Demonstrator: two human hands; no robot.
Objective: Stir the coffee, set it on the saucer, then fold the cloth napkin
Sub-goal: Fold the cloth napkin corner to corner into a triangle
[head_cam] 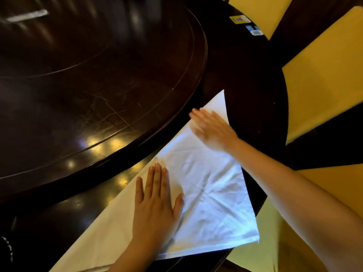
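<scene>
A white cloth napkin lies folded into a triangle on the dark table's outer ring, its long fold running along the raised turntable. My left hand rests flat on the napkin's lower middle, fingers apart, holding nothing. My right hand lies flat and blurred on the napkin's upper part near its far corner. No coffee cup, spoon or saucer shows in this view.
A large dark wooden turntable fills the upper left, its rim beside the napkin. Small cards or stickers lie at the table's far edge. Yellow floor and dark chair parts are to the right. The napkin's near corner overhangs the table edge.
</scene>
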